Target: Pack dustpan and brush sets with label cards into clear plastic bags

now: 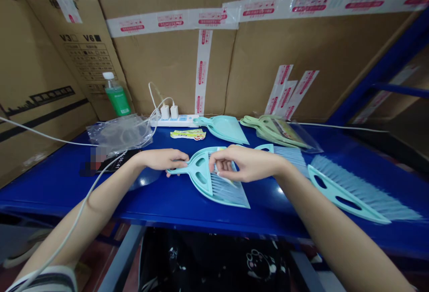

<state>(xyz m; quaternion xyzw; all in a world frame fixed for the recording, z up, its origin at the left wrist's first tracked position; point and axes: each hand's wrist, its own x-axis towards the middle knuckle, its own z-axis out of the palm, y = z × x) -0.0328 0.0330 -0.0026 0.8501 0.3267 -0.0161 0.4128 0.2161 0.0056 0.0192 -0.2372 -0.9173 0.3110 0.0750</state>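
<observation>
Brush, pt. hidden, behind R hand

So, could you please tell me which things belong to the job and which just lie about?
Likely the job:
turquoise plastic dustpan in the left grip
turquoise bristled brush lying in it
possibly two turquoise bristled brushes, right
possibly second turquoise plastic dustpan, behind

Apparently lying about:
green bottle with white cap
long white power strip
crumpled clear plastic

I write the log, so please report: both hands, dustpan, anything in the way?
Left hand holding handle. Right hand curled over bristles, grip unclear. Brush lying in dustpan. Loose brush beside right forearm.
</observation>
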